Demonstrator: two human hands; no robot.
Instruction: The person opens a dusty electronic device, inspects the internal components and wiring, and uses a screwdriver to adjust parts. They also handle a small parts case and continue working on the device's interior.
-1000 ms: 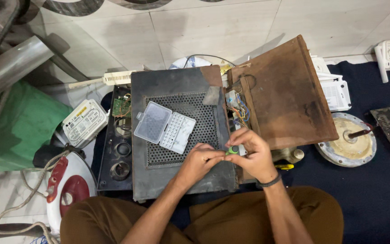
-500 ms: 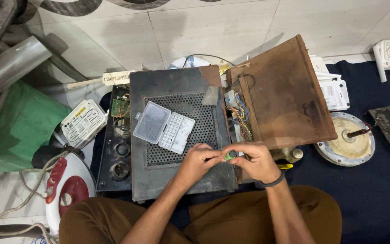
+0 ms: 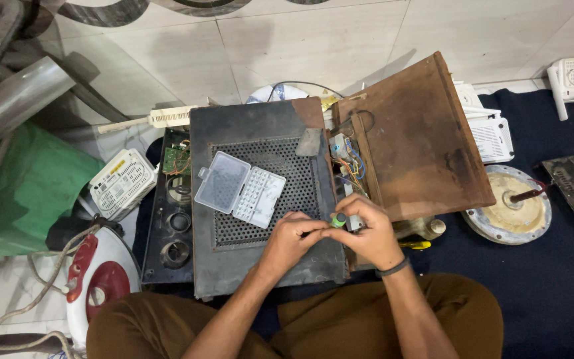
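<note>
Both hands meet at the front edge of the dark metal cabinet [image 3: 267,199]. The right hand [image 3: 367,236] is curled closed around a small green-handled screwdriver [image 3: 338,219], handle end up; the left hand [image 3: 291,240] pinches in against it from nine o'clock, fingertips narrow and touching the tool or whatever sits at its tip. The tip itself is hidden behind the fingers, so what it bears on cannot be made out.

Judgement: the driver is light, stiff and slim, apt to roll in the fingers; best gripped at the handle.

At eleven o'clock from the hands a clear plastic bit case [image 3: 239,189] lies open on the perforated grille. At one o'clock, exposed coloured wiring [image 3: 348,163] shows in the gap beside the rusted brown panel [image 3: 420,139]; fine detail there is unreadable. At nine o'clock, well apart, lies a red and white clothes iron [image 3: 97,282], partly cut off by the knee.
</note>
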